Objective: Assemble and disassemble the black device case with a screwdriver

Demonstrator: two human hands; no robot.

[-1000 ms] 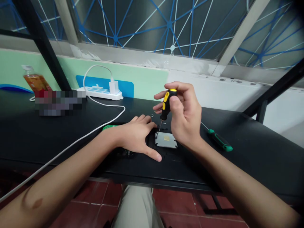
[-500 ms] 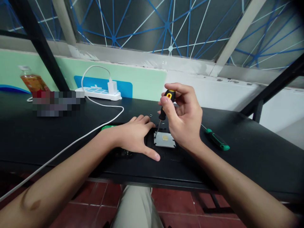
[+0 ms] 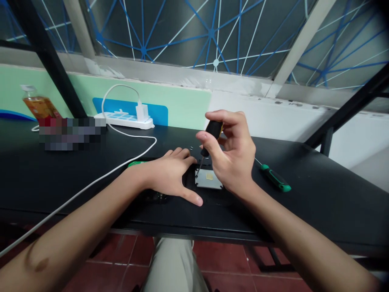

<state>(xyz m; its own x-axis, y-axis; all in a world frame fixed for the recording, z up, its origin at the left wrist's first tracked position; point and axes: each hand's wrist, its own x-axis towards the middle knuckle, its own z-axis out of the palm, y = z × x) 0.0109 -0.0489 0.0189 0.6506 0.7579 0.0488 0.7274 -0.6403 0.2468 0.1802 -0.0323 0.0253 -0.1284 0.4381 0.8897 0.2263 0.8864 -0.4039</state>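
My right hand grips a black and yellow screwdriver between thumb and fingers. The screwdriver leans slightly, and its tip meets the left edge of a silver metal plate near a corner. A small yellowish square sits on the plate. The plate lies in a dark, flat device whose outline blends into the black table. My left hand rests flat on the device left of the plate, fingers spread. Part of a green board shows behind my left wrist.
A green and black screwdriver lies to the right on the black table. Tiny metal pieces lie beyond my left fingers. At the back stand a white power strip with a white cable and a bottle.
My right thumb and fingers have shifted on the screwdriver handle, which has turned so its yellow part faces away. The tip stays at the plate's left edge. My left hand keeps its place.
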